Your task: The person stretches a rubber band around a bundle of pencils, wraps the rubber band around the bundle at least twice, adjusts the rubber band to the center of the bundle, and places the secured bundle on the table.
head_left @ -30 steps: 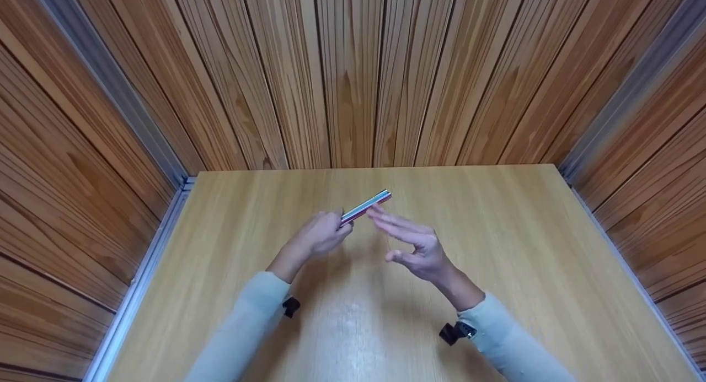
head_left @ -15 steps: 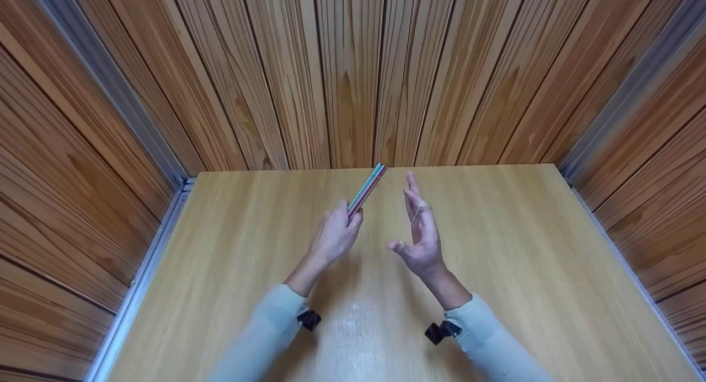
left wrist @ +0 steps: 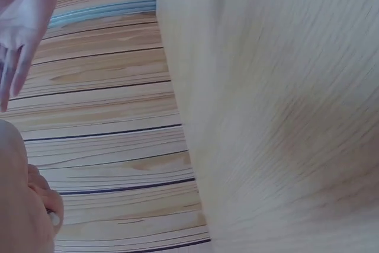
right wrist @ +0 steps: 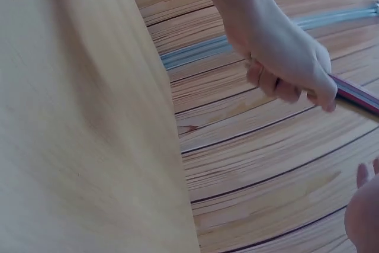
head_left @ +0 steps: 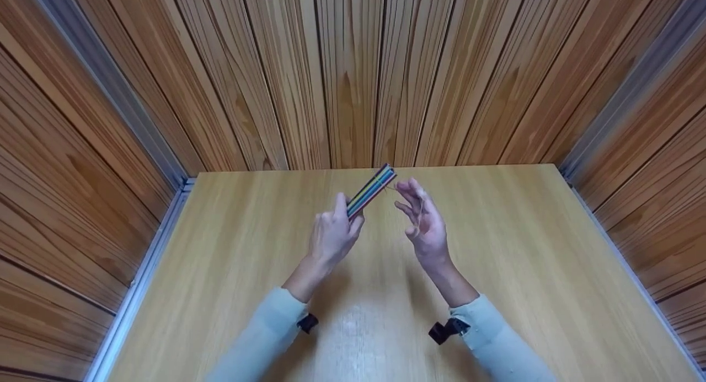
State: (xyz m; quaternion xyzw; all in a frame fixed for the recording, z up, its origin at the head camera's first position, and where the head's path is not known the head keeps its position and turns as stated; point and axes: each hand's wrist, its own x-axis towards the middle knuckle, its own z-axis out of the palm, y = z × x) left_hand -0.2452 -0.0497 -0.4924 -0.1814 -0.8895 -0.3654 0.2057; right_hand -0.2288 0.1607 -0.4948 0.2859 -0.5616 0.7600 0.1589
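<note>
In the head view my left hand point(head_left: 333, 230) grips the lower end of a bundle of coloured pencils point(head_left: 372, 191), which slants up and to the right. The right wrist view shows the left fingers curled round the pencils point(right wrist: 358, 96). My right hand point(head_left: 427, 222) is raised just right of the bundle's free end, palm toward it, fingers apart and slightly bent. A thin rubber band point(head_left: 421, 212) lies across the right hand. Fine strands show between its fingertips and the bundle; whether they loop the pencils is too small to tell.
Both hands are above a light wooden table point(head_left: 496, 233). Wood-plank walls point(head_left: 353, 79) stand behind and at both sides, with metal rails at the corners. A small black camera point(head_left: 449, 331) sits on the right wrist, another point(head_left: 307, 322) on the left.
The bundle first swung more upright, then turned to show yellow and blue pencils. My right hand drew away from it, showing the band, then came back beside its tip with fingers more bent.
</note>
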